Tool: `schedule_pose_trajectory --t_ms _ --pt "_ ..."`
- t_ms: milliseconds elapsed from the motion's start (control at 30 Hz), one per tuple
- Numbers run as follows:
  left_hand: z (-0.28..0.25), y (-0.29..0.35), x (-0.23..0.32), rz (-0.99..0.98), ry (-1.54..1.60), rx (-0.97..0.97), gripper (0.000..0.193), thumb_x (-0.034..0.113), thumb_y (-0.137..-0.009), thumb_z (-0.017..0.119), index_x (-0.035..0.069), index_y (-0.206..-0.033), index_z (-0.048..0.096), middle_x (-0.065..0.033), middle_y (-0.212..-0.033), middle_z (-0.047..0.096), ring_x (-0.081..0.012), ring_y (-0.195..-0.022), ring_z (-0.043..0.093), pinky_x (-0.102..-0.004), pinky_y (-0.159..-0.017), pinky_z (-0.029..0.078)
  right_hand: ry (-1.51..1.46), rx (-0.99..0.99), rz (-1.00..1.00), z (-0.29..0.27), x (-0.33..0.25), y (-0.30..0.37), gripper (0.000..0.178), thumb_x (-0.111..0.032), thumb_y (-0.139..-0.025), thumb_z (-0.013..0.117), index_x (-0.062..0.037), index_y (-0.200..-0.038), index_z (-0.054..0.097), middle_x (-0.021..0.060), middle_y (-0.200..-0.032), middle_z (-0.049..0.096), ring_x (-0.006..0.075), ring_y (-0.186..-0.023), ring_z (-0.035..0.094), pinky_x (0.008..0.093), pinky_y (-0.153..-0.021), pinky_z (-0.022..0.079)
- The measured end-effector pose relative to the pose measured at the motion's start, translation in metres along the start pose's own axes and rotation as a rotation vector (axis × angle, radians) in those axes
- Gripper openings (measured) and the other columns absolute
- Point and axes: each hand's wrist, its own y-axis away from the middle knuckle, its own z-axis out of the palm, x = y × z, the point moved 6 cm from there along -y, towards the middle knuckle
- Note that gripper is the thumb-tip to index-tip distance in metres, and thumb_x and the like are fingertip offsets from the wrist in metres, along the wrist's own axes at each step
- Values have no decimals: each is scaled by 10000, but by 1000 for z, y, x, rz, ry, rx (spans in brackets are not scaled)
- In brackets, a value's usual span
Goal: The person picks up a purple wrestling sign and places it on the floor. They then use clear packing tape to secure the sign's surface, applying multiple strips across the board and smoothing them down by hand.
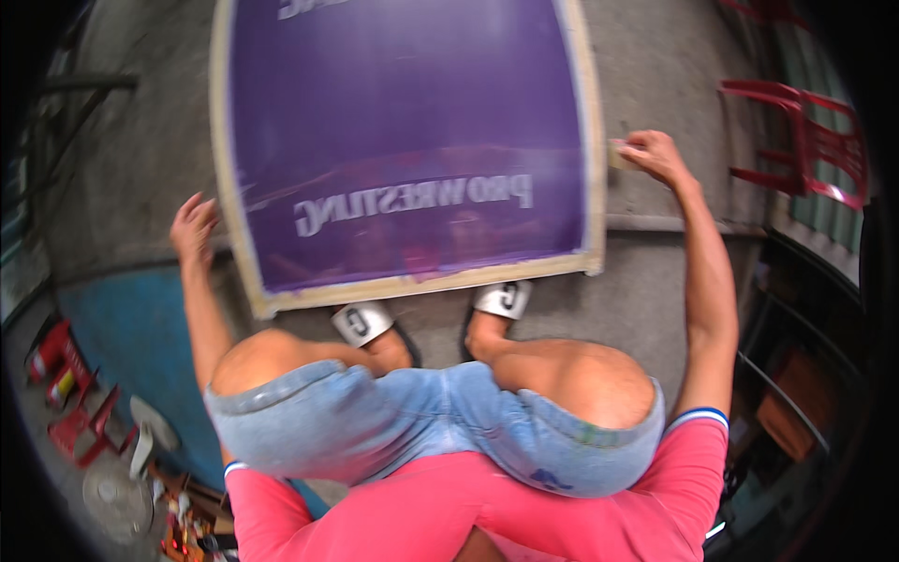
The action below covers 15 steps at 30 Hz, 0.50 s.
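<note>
The purple framed screen lay between the loosely spread left hand and the right hand, which pinched a blurred yellowish piece.

Left arm: was stretched forward.
Left hand: hung open, fingers slightly apart and bent, blurred.
Right arm: was outstretched, bowed outward.
Right hand: faced inward, its fingers pinched together.
Knees: were bent and spread wide.
</note>
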Motion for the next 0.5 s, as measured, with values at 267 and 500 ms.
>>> schedule_pose_trajectory --t_ms 267,500 --pt "-3 -17 -2 45 100 -8 296 48 -862 759 11 -1135 650 -26 -950 671 -118 -818 650 -242 -726 565 57 38 63 8 15 12 463 -453 -813 614 -74 -1036 759 166 -930 733 318 -900 692 419 -834 506" --pt "-39 -15 1 112 87 134 175 7 -847 757 -2 -1007 687 -60 -958 692 -148 -828 674 -259 -754 599 35 62 -48 -1 12 23 405 -373 -848 562 -18 -968 715 188 -861 708 336 -855 666 455 -852 460"
